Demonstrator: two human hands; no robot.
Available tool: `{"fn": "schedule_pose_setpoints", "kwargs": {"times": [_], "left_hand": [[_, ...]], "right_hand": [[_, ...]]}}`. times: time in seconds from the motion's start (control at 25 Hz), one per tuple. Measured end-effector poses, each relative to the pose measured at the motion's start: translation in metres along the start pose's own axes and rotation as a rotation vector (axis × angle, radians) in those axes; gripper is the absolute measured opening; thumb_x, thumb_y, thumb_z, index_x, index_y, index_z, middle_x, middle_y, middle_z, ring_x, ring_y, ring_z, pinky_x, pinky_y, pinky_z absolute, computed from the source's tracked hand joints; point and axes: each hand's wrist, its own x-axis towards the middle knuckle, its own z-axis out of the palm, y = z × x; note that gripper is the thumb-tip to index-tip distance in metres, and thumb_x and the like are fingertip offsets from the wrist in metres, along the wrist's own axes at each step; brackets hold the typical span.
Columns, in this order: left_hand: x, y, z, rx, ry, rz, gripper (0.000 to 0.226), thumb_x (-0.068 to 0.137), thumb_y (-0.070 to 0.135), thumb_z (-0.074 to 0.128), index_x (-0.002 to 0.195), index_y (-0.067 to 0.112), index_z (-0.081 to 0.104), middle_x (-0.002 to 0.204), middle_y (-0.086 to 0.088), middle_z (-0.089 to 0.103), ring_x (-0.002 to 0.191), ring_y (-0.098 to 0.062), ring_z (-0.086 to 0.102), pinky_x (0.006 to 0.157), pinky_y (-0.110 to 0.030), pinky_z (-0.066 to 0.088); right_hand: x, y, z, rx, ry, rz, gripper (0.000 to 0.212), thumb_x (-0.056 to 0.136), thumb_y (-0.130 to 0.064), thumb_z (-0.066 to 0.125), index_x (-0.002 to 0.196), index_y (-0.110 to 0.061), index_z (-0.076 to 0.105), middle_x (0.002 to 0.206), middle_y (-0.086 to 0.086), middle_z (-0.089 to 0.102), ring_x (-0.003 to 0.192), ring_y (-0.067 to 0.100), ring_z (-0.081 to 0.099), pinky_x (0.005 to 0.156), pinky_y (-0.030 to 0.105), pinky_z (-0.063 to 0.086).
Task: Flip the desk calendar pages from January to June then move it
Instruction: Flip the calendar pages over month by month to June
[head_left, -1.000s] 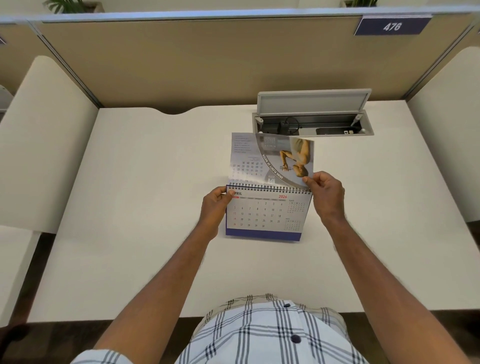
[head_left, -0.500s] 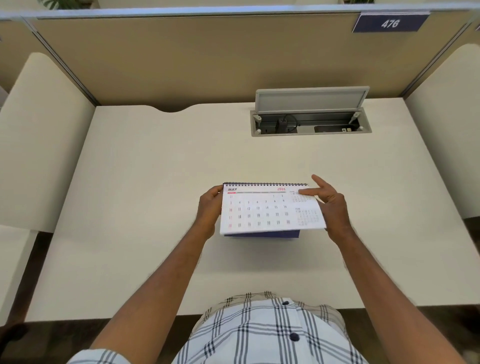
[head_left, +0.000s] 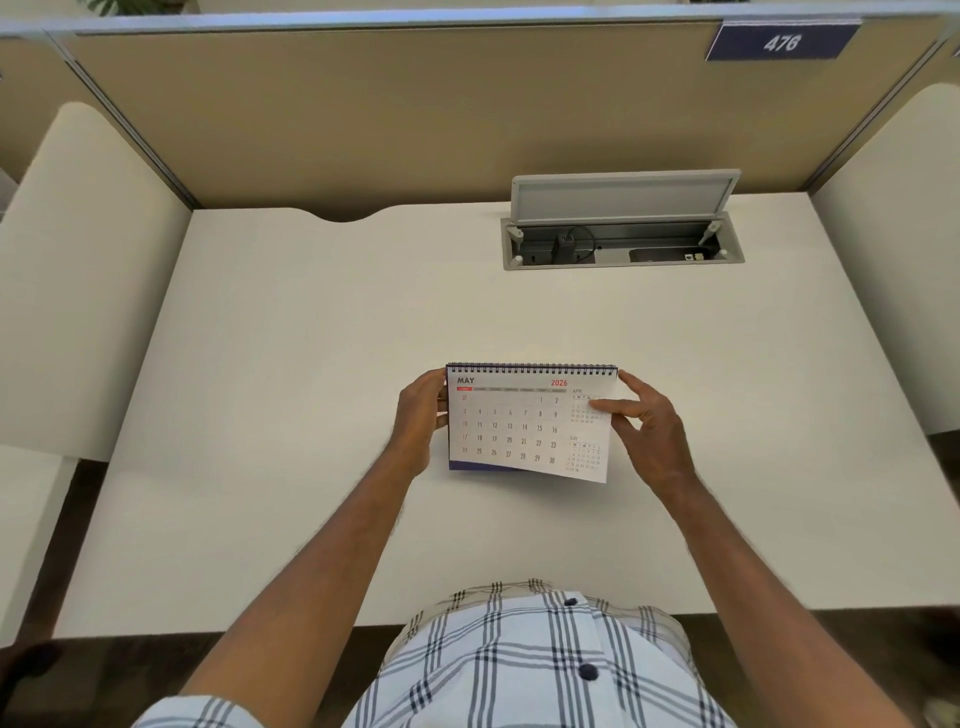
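Note:
A spiral-bound desk calendar (head_left: 519, 423) stands on the white desk (head_left: 311, 364), a little below its middle, with the MAY 2026 page facing me. My left hand (head_left: 418, 421) grips the calendar's left edge. My right hand (head_left: 649, 426) pinches the right edge of the MAY page between thumb and fingers. That page's lower right corner is lifted off the blue base, which shows only as a thin strip at the lower left.
An open cable box (head_left: 621, 241) with a raised grey lid is set into the desk behind the calendar. Beige partition walls (head_left: 363, 114) close the back. White side panels flank the desk. A number plate 476 (head_left: 782, 41) hangs top right.
The April page with the picture side went over the spiral and out of sight. MAY now faces me. My right hand came back down and took hold of the MAY page's right edge.

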Motion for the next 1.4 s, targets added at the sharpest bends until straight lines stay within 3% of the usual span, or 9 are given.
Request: {"fn": "schedule_pose_setpoints", "kwargs": {"times": [0.12, 0.2, 0.28, 0.4, 0.56, 0.76, 1.0, 1.2, 1.4], "left_hand": [[-0.003, -0.003, 0.0, 0.002, -0.012, 0.044, 0.034, 0.1, 0.044, 0.06, 0.099, 0.012, 0.072, 0.094, -0.001, 0.077, 0.085, -0.017, 0.069, 0.079, -0.037, 0.057], [-0.005, -0.004, 0.001, 0.004, 0.016, 0.041, 0.037, 0.096, 0.051, 0.065, 0.094, 0.014, 0.072, 0.093, -0.002, 0.08, 0.083, -0.017, 0.072, 0.077, -0.038, 0.06], [-0.008, -0.004, 0.003, 0.01, 0.051, 0.022, 0.041, 0.093, 0.055, 0.067, 0.09, 0.015, 0.072, 0.093, -0.006, 0.081, 0.082, -0.019, 0.073, 0.077, -0.039, 0.06], [-0.013, -0.006, 0.004, -0.015, 0.047, -0.003, 0.038, 0.091, 0.053, 0.07, 0.085, 0.016, 0.07, 0.085, -0.002, 0.08, 0.08, -0.019, 0.07, 0.076, -0.038, 0.056], [-0.016, -0.004, 0.003, -0.059, -0.019, -0.051, 0.025, 0.093, 0.044, 0.071, 0.09, 0.019, 0.072, 0.085, 0.002, 0.077, 0.086, -0.021, 0.066, 0.085, -0.042, 0.052], [-0.018, 0.001, -0.001, -0.113, -0.053, -0.111, 0.02, 0.094, 0.038, 0.071, 0.105, 0.021, 0.075, 0.095, -0.003, 0.077, 0.091, -0.023, 0.065, 0.086, -0.042, 0.051], [-0.017, 0.002, -0.002, -0.104, -0.062, -0.128, 0.023, 0.095, 0.039, 0.07, 0.107, 0.021, 0.076, 0.096, -0.002, 0.079, 0.091, -0.022, 0.067, 0.084, -0.042, 0.052], [-0.017, 0.0, -0.003, -0.085, -0.082, -0.121, 0.02, 0.096, 0.04, 0.068, 0.102, 0.021, 0.074, 0.089, 0.001, 0.079, 0.09, -0.022, 0.067, 0.086, -0.043, 0.051], [-0.017, -0.001, -0.004, -0.078, -0.082, -0.104, 0.027, 0.098, 0.044, 0.064, 0.107, 0.02, 0.073, 0.096, -0.001, 0.08, 0.098, -0.024, 0.068, 0.091, -0.048, 0.05]], "right_hand": [[-0.001, -0.003, -0.002, 0.18, 0.016, 0.128, 0.046, 0.088, 0.012, 0.052, 0.083, -0.023, 0.081, 0.133, -0.003, 0.068, 0.12, 0.012, 0.062, 0.097, 0.021, 0.048], [0.002, -0.005, -0.006, 0.387, 0.069, 0.301, 0.045, 0.086, 0.008, 0.046, 0.073, -0.024, 0.075, 0.11, -0.004, 0.078, 0.105, 0.015, 0.07, 0.092, 0.03, 0.053], [0.007, -0.006, -0.012, 0.484, 0.084, 0.437, 0.033, 0.086, -0.001, 0.046, 0.08, -0.02, 0.072, 0.095, -0.005, 0.08, 0.097, 0.021, 0.074, 0.085, 0.036, 0.054], [0.012, -0.012, -0.018, 0.448, -0.062, 0.617, 0.02, 0.096, -0.027, 0.053, 0.097, -0.02, 0.072, 0.1, 0.0, 0.079, 0.093, 0.022, 0.073, 0.079, 0.035, 0.052], [0.013, -0.018, -0.016, 0.334, -0.299, 0.747, 0.051, 0.1, -0.059, 0.041, 0.105, -0.022, 0.075, 0.099, -0.004, 0.077, 0.093, 0.02, 0.071, 0.089, 0.04, 0.051], [0.017, -0.031, -0.014, 0.44, -0.277, 0.766, 0.05, 0.101, -0.059, 0.041, 0.106, -0.019, 0.072, 0.103, 0.0, 0.074, 0.096, 0.02, 0.066, 0.086, 0.039, 0.05], [0.025, -0.04, -0.021, 0.499, -0.033, 0.599, 0.026, 0.09, -0.044, 0.07, 0.096, -0.019, 0.074, 0.09, -0.01, 0.071, 0.079, 0.014, 0.047, 0.068, 0.029, 0.035], [0.027, -0.043, -0.021, 0.524, -0.05, 0.467, 0.012, 0.087, -0.025, 0.077, 0.081, -0.016, 0.071, 0.059, -0.021, 0.068, 0.06, -0.005, 0.057, 0.067, 0.023, 0.037], [0.025, -0.039, -0.013, 0.549, -0.028, 0.422, 0.007, 0.095, -0.022, 0.069, 0.09, -0.021, 0.074, 0.074, -0.018, 0.076, 0.067, -0.011, 0.063, 0.072, 0.025, 0.042]]}}
